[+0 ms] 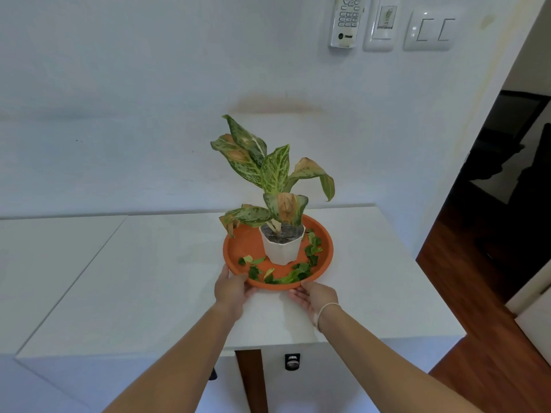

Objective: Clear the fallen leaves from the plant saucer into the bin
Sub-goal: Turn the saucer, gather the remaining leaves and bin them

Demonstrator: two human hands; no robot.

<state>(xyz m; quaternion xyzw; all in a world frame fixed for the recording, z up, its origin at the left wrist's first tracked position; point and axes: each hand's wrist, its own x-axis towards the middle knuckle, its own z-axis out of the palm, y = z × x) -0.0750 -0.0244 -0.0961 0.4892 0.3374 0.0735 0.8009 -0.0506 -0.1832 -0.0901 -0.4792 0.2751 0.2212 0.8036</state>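
An orange plant saucer [241, 244] rests on a white table top [155, 278]. A white pot [280, 251] stands in its middle with a spotted green plant [274, 171] that has brown leaf patches. Several small green fallen leaves [293, 274] lie in the saucer along its near and right side. My left hand [232, 289] grips the saucer's near left rim, thumb over the edge. My right hand [316, 295] holds the near right rim from below. No bin is in view.
A white wall stands right behind the table, carrying a remote holder [346, 22] and light switches [429, 29]. To the right, the table ends at a wooden floor [477, 338] and a dark doorway [512, 162]. A second white surface [44, 263] adjoins on the left.
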